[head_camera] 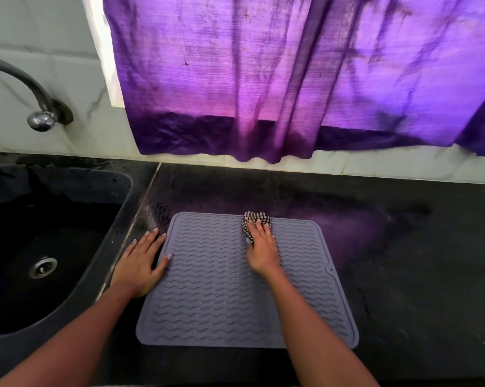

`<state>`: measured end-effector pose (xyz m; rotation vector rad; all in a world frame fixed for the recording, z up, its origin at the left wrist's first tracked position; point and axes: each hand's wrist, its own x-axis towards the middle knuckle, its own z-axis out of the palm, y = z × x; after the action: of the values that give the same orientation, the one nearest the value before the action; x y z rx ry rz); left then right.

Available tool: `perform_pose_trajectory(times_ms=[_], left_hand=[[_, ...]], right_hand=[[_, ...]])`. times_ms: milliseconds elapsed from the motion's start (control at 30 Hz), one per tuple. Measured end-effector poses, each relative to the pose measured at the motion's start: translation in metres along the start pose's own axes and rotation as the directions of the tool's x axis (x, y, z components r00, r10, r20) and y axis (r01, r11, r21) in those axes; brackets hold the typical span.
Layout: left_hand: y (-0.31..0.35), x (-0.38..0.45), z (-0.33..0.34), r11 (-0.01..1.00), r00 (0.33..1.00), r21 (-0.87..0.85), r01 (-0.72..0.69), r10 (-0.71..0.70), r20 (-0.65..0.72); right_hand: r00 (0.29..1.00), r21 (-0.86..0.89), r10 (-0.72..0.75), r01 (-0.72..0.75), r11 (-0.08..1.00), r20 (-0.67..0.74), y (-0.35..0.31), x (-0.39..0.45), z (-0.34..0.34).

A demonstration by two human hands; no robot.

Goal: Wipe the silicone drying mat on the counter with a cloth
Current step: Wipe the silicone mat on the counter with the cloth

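Grey silicone mat (224, 289) lies flat on dark bench (403, 275) beside sink (40, 247). Left hand (140, 263), fingers flat, pins mat's left edge. Right hand (262, 247) presses checked cloth (253, 220) at far edge. Advice: keep left edge pinned, pull strokes nearward along ridges.

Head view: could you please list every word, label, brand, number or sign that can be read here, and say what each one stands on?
None: no readable text in this view.
The silicone drying mat shows only wavy ridges.
The checked cloth under the right hand bears a pattern, no letters.
The purple curtain, tap, sink and counter carry no marks that can be read.
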<state>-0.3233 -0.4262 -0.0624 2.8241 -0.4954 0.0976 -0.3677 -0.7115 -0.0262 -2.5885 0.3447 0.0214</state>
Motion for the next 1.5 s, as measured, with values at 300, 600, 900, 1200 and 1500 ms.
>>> perform_pose_trajectory(times_ms=[300,600,900,1200,1500], left_hand=[[0.0,0.0,-0.001,1.0,1.0,-0.011,-0.001,0.001,0.002],[-0.002,0.001,0.0,1.0,1.0,-0.011,-0.012,0.012,0.009],[0.001,0.0,-0.001,1.0,1.0,0.001,0.002,-0.002,0.018],[0.0,-0.001,-0.003,1.0,1.0,-0.014,-0.001,0.001,0.016],[0.001,-0.002,-0.002,1.0,1.0,-0.017,-0.003,0.003,0.009]], right_hand=[[0.894,0.821,0.428,-0.142,0.552,-0.133,0.001,0.012,-0.05],[0.995,-0.174,0.094,-0.089,0.981,0.025,0.035,-0.019,-0.017],[0.992,-0.131,0.1,-0.09,0.987,0.076,0.036,-0.013,-0.023],[0.927,0.477,0.32,-0.196,0.857,-0.195,0.042,0.007,-0.079],[0.987,-0.2,0.155,-0.158,0.967,-0.031,0.069,-0.01,-0.036]])
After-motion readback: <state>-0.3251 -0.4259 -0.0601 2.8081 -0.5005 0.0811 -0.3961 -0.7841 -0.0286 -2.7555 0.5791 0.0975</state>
